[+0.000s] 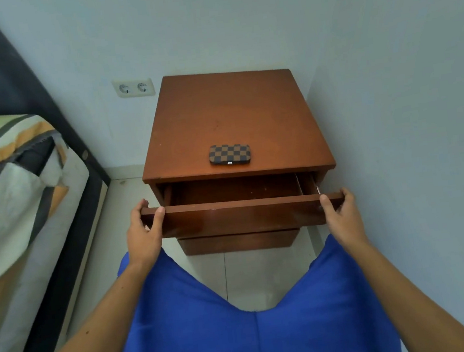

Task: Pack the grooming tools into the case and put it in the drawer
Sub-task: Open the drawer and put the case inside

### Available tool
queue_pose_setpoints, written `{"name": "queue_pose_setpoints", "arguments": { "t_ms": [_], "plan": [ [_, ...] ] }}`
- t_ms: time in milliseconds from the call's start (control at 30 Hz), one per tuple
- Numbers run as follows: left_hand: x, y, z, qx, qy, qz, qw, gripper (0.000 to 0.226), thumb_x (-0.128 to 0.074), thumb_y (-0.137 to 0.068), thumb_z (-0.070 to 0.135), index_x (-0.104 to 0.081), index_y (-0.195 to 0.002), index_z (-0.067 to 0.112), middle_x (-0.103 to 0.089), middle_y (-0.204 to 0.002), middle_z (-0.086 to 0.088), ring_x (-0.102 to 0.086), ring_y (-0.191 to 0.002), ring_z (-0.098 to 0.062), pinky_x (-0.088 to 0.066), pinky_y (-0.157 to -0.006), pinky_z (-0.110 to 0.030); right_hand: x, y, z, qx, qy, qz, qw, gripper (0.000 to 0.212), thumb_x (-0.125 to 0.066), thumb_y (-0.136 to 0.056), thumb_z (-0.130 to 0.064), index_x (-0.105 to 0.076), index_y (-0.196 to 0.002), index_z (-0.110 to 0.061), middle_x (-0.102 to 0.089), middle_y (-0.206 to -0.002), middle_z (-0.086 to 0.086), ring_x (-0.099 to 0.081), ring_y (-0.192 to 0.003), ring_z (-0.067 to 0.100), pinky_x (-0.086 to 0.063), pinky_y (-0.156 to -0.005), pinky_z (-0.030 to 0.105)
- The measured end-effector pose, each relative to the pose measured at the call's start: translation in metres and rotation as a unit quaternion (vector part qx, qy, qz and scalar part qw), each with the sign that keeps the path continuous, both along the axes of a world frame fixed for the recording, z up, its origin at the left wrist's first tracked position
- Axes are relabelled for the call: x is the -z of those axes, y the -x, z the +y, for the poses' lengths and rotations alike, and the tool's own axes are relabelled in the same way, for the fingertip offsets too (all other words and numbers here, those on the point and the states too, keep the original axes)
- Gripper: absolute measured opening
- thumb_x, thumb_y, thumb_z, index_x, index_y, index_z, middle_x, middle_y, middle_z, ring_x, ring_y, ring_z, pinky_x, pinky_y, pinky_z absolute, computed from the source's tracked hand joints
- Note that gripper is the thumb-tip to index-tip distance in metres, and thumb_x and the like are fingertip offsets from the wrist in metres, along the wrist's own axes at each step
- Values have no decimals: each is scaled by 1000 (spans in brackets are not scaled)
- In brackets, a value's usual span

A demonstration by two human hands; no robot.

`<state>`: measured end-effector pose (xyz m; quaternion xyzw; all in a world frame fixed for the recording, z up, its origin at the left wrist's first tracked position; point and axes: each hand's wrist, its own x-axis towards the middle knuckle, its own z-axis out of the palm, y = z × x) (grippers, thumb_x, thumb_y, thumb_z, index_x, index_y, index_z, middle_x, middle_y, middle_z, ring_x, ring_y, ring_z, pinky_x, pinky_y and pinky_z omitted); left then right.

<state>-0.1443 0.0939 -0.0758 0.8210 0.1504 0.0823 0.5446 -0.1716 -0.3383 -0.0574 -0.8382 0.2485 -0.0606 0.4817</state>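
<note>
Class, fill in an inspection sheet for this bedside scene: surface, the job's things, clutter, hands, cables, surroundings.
Surface: brown nightstand top, bare except for the case.
Job's things: checkered case closed, lying near the top's front edge; top drawer pulled partly open, its visible part empty.
Clutter: nothing seen.
Hands: left hand and right hand each grip one end of the drawer front.
Cables: nothing seen; double wall socket unused.
Surroundings: bed to the left, wall to the right, tiled floor.

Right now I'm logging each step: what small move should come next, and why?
Probably let go with the right hand and pick up the checkered case: it lies shut on the nightstand top, while both hands hold the drawer front, already pulled partly open.
</note>
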Motion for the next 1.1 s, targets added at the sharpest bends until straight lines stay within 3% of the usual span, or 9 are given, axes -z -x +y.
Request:
{"name": "queue_pose_setpoints", "arguments": {
  "t_ms": [333, 667, 900, 967, 1100],
  "plan": [
    [7, 76, 11, 6, -35, -21, 999, 55, -62, -105, 44, -45, -154, 25, -56, -150, 1, -52, -132, -13, -45, -108, -30, 2, 85, 13, 7, 31, -9, 999, 72, -57, -105, -40, -22, -163, -15, -42, -161, 10, -46, -145, 30, -41, -116, 42],
    [-2, 90, 6, -6, -50, -28, 998, 54, -64, -105, 42, -49, -152, 19, -59, -149, -2, -53, -128, -12, -44, -106, -27, 4, 96, 14, -1, 30, -12, 999, 77, -57, -105, -42, -16, -164, -15, -34, -167, 9, -38, -151, 31, -36, -120, 43],
    [-3, 90, 4, -8, -59, -26, 998, 54, -63, -105, 41, -48, -152, 19, -59, -149, -3, -55, -135, -19, -45, -108, -29, 4, 94, 15, 2, 30, -9, 1000, 77, -57, -104, -41, -17, -164, -14, -31, -168, 10, -35, -153, 31, -35, -121, 44],
    [-4, 88, 0, -12, -70, -21, 997, 56, -62, -106, 38, -45, -155, 17, -56, -153, -4, -53, -139, -21, -44, -112, -31, 2, 90, 14, 7, 68, -9, 998, 77, -58, -103, -46, -23, -162, -11, -34, -166, 13, -36, -152, 33, -36, -123, 49],
    [-23, 69, -10, -17, -178, -63, 982, 53, -63, -104, 36, -49, -152, 16, -55, -153, -4, -49, -142, -20, -39, -112, -31, -13, 70, 22, -33, 228, -52, 972, 74, -56, -100, -50, -34, -157, -8, -34, -165, 16, -30, -154, 34, -27, -125, 55]
  ]
}}
